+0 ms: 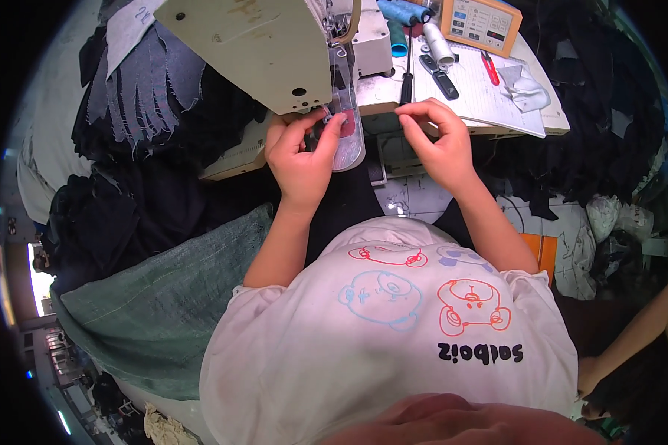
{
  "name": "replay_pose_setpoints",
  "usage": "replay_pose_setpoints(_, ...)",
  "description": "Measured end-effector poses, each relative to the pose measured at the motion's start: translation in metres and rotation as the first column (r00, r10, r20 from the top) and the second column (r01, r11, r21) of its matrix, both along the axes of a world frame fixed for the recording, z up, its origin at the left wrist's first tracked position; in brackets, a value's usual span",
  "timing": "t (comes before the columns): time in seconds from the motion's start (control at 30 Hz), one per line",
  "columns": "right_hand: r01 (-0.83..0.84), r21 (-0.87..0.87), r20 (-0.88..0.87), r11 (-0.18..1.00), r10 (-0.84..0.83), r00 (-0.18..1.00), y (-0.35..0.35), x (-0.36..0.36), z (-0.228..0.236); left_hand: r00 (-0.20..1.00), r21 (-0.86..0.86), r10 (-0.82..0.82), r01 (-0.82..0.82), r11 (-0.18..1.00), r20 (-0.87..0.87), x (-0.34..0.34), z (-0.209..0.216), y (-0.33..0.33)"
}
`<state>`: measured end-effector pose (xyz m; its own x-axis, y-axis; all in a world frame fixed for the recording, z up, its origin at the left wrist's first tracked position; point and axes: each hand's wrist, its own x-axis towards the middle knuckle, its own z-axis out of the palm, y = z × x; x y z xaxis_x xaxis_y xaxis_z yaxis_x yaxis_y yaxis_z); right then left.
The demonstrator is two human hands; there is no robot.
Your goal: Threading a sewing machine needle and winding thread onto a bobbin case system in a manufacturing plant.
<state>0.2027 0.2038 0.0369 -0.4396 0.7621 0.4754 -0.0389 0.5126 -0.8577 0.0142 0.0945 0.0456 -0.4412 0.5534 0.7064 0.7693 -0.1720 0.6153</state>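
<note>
A pale sewing machine head (252,52) reaches in from the top, and its narrow rounded arm (349,157) juts toward me. My left hand (301,152) is at the needle area under the machine head, thumb and forefinger bent close together. What lies between those fingertips is too small to make out. Just right of the machine arm, my right hand (439,144) is raised with thumb and forefinger nearly meeting in a pinch. Anything in that pinch is too fine to see. Close to its fingertips lies a screwdriver (407,87) with a black handle.
A control panel (481,26), thread spools (439,46), a black key fob (439,77), red thread snips (490,68) and a cloth scrap (525,90) lie right. Dark fabric pieces (152,89) pile left above a green sack (163,297). Another person's arm (638,334) shows lower right.
</note>
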Motion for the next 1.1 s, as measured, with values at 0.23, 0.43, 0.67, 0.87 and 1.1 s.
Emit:
replay_pose_setpoints(0.23,-0.117,0.049,-0.041,0.992,0.119,0.992,-0.009,-0.028,0.026,0.996,0.091,-0.057,0.064,0.994,-0.073,0.0,0.003,-0.008)
replay_pose_setpoints(0.43,-0.333,-0.412,-0.112,0.848,0.316,0.942,-0.014,-0.041,0.042,0.916,0.19,-0.175,0.256,0.948,-0.36,-0.003,0.007,-0.005)
replay_pose_setpoints(0.67,-0.473,-0.63,-0.252,0.615,0.414,0.875,-0.018,-0.04,0.049,0.767,0.151,-0.567,0.549,0.822,0.3,0.011,0.009,-0.03)
replay_pose_setpoints(0.87,-0.622,-0.674,-0.405,0.399,0.504,0.763,-0.03,-0.047,0.054,-0.102,0.357,-0.494,0.817,0.454,0.863,0.0,-0.032,-0.12)
replay_pose_setpoints(1.1,-0.552,-0.741,-0.35,0.382,0.482,0.803,-0.034,-0.053,0.05,0.199,-0.281,0.31,0.928,0.246,0.93,-0.059,-0.15,-0.272)
